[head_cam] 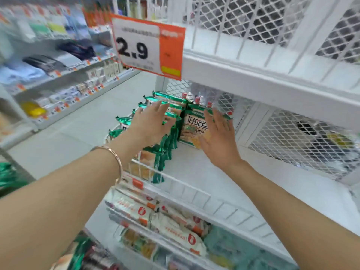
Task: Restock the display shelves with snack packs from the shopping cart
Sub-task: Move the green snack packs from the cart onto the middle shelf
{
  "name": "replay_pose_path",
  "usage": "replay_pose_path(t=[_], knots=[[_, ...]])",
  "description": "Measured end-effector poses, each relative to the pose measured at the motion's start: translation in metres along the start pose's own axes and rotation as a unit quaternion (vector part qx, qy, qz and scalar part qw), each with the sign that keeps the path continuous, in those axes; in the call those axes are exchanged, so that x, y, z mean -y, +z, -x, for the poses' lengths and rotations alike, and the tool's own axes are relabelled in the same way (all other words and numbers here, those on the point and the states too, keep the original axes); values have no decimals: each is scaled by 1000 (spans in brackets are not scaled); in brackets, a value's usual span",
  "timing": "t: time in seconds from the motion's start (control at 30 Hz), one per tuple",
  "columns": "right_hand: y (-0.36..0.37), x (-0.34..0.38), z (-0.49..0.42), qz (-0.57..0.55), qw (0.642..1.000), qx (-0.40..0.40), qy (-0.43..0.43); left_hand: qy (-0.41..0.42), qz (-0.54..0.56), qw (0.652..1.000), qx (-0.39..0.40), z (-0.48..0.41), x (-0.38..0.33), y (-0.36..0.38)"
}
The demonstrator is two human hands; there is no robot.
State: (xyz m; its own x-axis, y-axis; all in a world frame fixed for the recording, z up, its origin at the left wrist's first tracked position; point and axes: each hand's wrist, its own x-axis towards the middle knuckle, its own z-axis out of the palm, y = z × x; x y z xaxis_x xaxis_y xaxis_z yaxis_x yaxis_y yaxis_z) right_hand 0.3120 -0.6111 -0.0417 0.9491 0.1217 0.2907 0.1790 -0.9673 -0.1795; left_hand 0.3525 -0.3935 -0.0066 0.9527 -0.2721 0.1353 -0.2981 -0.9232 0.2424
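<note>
Several green snack packs (pixel 165 112) stand in a row at the left end of a white shelf (pixel 198 172). My left hand (pixel 151 125) lies flat on top of that row, fingers straight. One green pack (pixel 194 125) stands upright facing me beside the row. My right hand (pixel 218 139) presses against its face with spread straight fingers. Green packs (pixel 7 176) at the far left edge lie in what looks like the cart.
An orange price sign reading 2.9 (pixel 148 45) hangs from the shelf above. White mesh panels (pixel 292 145) close the shelf's back and right side. The lower shelf holds white and red packs (pixel 167 223). Across the aisle stand stocked shelves (pixel 58 71).
</note>
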Motion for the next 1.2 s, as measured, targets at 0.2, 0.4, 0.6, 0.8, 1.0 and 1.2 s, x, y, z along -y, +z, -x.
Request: replay_pose_path(t=[0.2,0.4,0.6,0.8,1.0,1.2], knots=[[-18,131,46,7,991,13,-133,-92,8,996,0,116,81,-44],[19,258,112,-55,973,65,-216,-197,33,979,48,233,163,-65],[67,331,182,-39,930,351,-103,-308,103,941,93,349,215,-62],[122,347,222,-189,817,499,217,-333,142,921,143,415,236,-31],[95,334,218,-452,631,510,371,-421,273,858,112,427,230,-18],[62,325,205,-516,584,558,286,-466,607,615,191,411,215,-25]])
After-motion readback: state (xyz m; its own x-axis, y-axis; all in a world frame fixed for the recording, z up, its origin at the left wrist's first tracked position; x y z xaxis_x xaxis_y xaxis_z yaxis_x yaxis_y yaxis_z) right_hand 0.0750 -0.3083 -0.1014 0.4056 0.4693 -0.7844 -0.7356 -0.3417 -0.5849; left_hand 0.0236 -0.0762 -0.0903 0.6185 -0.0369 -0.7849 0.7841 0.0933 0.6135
